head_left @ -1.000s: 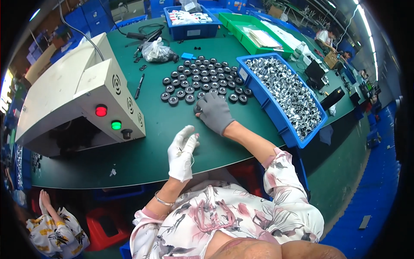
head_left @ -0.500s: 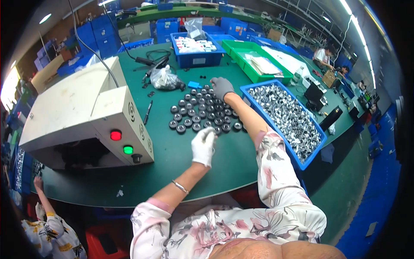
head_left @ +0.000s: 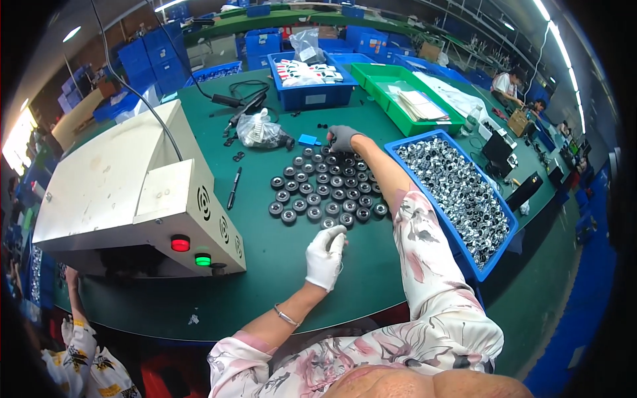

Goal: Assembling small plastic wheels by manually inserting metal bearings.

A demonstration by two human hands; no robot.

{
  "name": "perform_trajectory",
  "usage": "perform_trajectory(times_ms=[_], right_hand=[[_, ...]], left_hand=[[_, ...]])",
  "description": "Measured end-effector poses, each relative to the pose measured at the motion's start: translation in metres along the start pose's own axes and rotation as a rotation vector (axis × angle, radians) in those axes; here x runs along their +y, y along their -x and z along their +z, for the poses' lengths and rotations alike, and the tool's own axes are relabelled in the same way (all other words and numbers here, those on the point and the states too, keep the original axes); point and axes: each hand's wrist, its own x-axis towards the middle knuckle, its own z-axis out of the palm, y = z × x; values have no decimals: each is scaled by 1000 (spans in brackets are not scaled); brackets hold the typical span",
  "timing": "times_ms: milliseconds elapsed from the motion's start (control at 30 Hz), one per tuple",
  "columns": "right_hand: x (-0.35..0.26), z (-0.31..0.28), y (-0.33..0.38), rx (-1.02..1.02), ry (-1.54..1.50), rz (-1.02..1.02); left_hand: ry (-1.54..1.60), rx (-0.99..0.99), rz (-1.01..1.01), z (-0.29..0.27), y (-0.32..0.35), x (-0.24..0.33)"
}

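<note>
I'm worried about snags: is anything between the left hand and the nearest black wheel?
Nothing visible is. The white-gloved left hand is right by the nearest black wheel; whether they touch is unclear. The blue tray stands off to the right, and the gray-gloved right hand is at the group's far edge.

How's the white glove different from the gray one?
The white glove is on the left hand, the gray glove on the right hand. The white glove is on the near side of the black wheels, the gray glove at their far side. Both are worn.
</note>
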Motion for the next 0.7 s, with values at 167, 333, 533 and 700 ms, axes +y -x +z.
perform_trajectory(times_ms=[167, 333, 533, 700], right_hand=[[7, 14, 17, 250, -17, -1], [-2, 13, 65, 332, -605, -185], [-52, 37, 220, -215, -1723, -240], [-65, 69, 263, -283, -1883, -185]], left_hand=[[-9, -26, 11, 3, 4, 1], [-9, 26, 110, -1, 0, -3], [-317, 184, 520, -4, -6, 33], [-433, 20, 666, -12, -17, 32]])
